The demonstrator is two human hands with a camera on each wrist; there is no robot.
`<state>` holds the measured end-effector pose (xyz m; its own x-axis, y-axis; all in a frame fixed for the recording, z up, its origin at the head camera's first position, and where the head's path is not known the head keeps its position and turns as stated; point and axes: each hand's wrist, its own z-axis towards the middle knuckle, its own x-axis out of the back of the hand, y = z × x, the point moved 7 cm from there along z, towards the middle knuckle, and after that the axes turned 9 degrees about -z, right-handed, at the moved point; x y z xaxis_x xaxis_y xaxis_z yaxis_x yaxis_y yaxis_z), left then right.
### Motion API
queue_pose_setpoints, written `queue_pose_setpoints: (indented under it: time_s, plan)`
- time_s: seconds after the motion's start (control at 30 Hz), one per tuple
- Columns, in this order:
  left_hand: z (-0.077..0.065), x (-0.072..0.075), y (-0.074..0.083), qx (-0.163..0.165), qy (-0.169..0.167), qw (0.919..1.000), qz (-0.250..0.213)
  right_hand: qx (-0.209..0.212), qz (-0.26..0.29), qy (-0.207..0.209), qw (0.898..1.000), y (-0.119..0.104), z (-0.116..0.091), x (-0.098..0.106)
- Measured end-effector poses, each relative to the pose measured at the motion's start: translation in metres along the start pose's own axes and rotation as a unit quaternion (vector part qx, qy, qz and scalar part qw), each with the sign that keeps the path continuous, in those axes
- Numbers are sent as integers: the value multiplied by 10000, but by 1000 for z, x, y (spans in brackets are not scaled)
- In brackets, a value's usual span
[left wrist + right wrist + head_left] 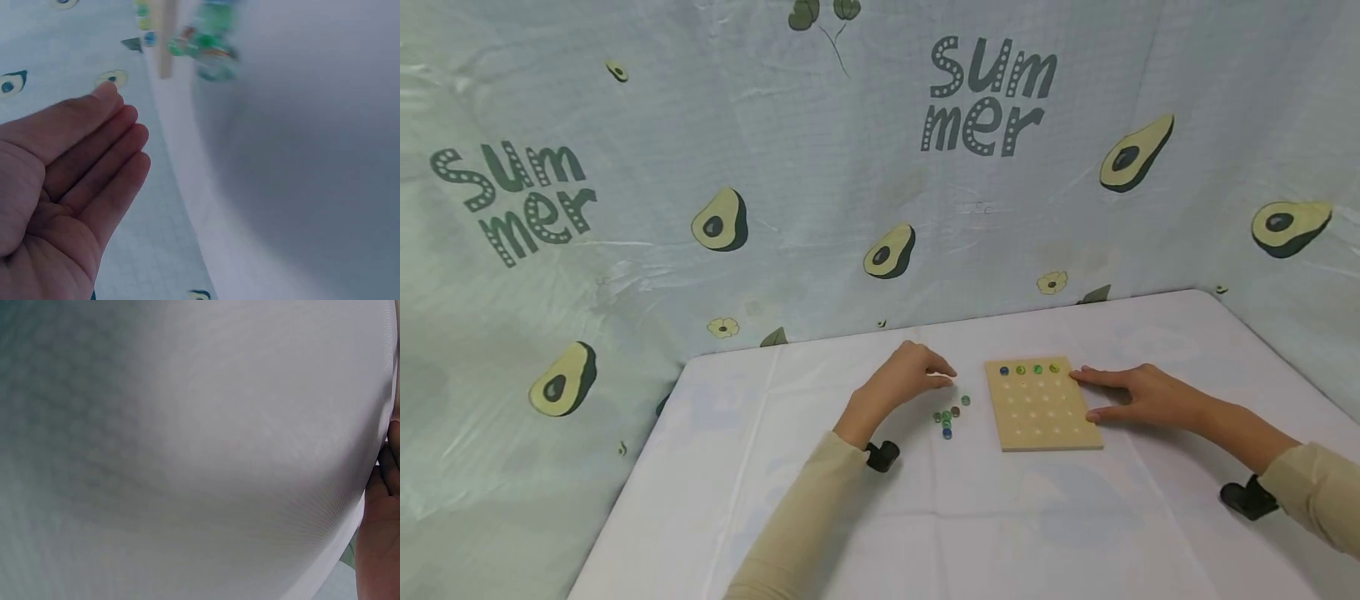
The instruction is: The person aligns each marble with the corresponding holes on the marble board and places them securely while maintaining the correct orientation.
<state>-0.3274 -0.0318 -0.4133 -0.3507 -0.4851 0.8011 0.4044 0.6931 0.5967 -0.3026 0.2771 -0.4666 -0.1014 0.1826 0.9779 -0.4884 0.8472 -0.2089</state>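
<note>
A square light-wood board [1039, 417] with rows of shallow dimples lies on the table. Blue, yellow and green glass marbles [1037, 369] fill its far row. At the board's right edge rests my right hand [1150, 396], thumb and fingers spread along the side. My left hand [904, 375] hovers left of the board, fingers loosely bent, nothing visible between them. Just in front of it lies a loose cluster of marbles [947, 432], green, brownish and blue. Blurred green marbles [214, 59] also show beyond the left fingertips in the left wrist view.
A white cloth [1000, 525] covers the table. Behind it hangs a pale curtain [812, 167] printed with avocados and lettering. Both wrists carry a small black camera [883, 456]. Mostly white cloth fills the right wrist view.
</note>
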Motion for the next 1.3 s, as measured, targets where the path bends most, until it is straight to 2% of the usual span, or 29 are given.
queue_pose_setpoints:
  time_s: [0.27, 0.47, 0.63, 0.8, 1.3]
  plan:
    - [-31, -6, -20, -135, -257, 9987, -417, -39, 36, 3, 10000, 2, 0, -4]
    - [-40, -14, -26, -339, -276, 9988, -241, -59, 73, -26, 10000, 0, -1, -5]
    - [-43, -18, -25, -519, -141, 9983, -208, -53, 93, -12, 9999, -1, 0, -4]
    - [-41, -20, -22, -640, -172, 9978, 4, -26, 65, -13, 10000, 0, 0, -5]
    - [-31, -23, -14, -153, -295, 9988, 356, -43, 47, 20, 10000, 4, -1, -4]
